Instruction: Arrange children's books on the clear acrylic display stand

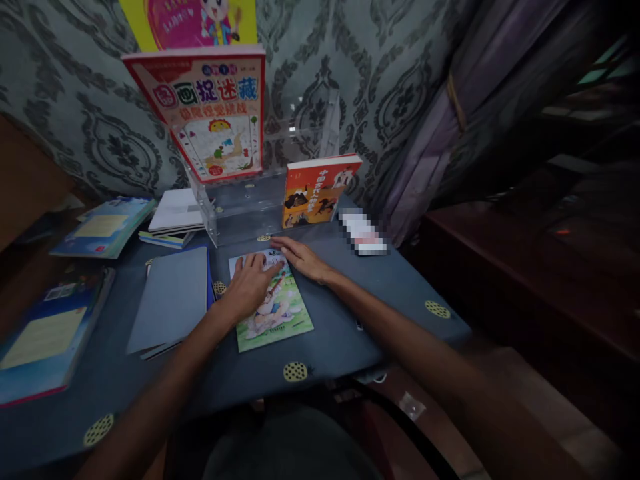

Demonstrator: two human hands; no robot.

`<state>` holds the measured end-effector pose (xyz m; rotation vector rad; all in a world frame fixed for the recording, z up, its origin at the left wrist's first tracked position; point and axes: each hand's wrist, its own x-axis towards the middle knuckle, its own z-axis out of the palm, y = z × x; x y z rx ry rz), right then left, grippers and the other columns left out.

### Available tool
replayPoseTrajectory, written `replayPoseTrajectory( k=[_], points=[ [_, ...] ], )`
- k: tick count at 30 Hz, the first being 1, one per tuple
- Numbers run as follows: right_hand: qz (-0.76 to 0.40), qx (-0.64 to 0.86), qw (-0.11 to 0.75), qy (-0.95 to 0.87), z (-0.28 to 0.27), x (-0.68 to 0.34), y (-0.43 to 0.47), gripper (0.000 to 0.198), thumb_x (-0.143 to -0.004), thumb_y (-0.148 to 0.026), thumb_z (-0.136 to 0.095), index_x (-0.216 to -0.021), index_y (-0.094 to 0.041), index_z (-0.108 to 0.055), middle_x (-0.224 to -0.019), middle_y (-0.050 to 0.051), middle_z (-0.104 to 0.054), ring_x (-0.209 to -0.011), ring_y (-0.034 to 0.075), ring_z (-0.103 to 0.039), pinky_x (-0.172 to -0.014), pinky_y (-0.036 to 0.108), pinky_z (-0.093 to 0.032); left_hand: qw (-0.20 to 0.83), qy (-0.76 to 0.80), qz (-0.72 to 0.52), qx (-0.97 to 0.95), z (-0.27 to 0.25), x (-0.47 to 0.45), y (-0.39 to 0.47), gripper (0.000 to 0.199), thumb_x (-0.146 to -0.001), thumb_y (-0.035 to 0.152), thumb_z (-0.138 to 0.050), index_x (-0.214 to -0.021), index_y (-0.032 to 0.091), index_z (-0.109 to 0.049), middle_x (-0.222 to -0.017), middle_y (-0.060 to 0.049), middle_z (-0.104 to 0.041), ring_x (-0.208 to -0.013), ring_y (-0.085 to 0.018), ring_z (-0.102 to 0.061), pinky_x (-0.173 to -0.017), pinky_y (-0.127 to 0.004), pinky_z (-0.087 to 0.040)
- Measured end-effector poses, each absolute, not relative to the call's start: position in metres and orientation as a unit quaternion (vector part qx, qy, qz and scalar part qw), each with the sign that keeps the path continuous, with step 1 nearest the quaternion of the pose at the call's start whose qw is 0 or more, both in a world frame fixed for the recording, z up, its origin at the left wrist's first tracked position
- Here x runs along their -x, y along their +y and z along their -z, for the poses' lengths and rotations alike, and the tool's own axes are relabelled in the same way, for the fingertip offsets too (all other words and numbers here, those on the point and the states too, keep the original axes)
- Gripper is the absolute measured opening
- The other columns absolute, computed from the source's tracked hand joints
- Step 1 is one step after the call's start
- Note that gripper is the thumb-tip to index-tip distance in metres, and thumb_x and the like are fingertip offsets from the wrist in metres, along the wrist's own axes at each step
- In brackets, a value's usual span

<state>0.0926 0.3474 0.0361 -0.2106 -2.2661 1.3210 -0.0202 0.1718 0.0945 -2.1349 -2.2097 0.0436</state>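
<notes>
A thin picture book [280, 310] with a green and white illustrated cover lies flat on the dark blue tablecloth [345, 353]. My left hand [250, 283] rests on its upper part, fingers stretched out over the cover. At its top right corner is my right hand [303, 259], fingers extended along the edge and holding nothing. Just behind the hands stands a clear acrylic book rack [240, 207]. In it, an orange book [317, 193] stands upright at the right, and a red-bordered picture book [215, 113] leans higher up on the left.
Left of the picture book lies a grey-blue book or folder [173, 300]. Farther left are blue books [45, 340] and a pile of white-covered books [177, 213]. A blurred-out item [363, 232] lies right of the rack. A yellow book [243, 27] shows at the top, before a patterned curtain [310, 73].
</notes>
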Motion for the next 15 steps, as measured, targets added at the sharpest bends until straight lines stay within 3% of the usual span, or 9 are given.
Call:
replayPoseTrajectory(
  k=[7, 15],
  points=[
    [-0.461, 0.071, 0.252, -0.848, -0.037, -0.093, 0.349, 0.048, -0.100, -0.050, -0.044, -0.136, -0.021, -0.057, -0.133, 0.010, -0.066, -0.125, 0.025, -0.060, -0.109, 0.046, -0.044, -0.017, -0.660, -0.005, 0.751, -0.099, 0.002, 0.159, 0.052, -0.096, 0.016, -0.047, -0.142, 0.041, -0.051, -0.118, -0.008, -0.049, -0.113, -0.027, -0.044, -0.104, -0.050, -0.037],
    [-0.436, 0.075, 0.253, -0.860, -0.037, -0.092, 0.347, 0.042, -0.102, -0.040, -0.041, -0.135, -0.019, -0.056, -0.133, 0.010, -0.065, -0.124, 0.023, -0.060, -0.107, 0.044, -0.045, -0.079, -0.611, 0.033, 0.787, -0.098, -0.024, 0.122, 0.064, -0.096, 0.006, -0.040, -0.144, 0.049, -0.045, -0.127, -0.004, -0.048, -0.128, -0.025, -0.041, -0.118, -0.055, -0.023]
  ],
)
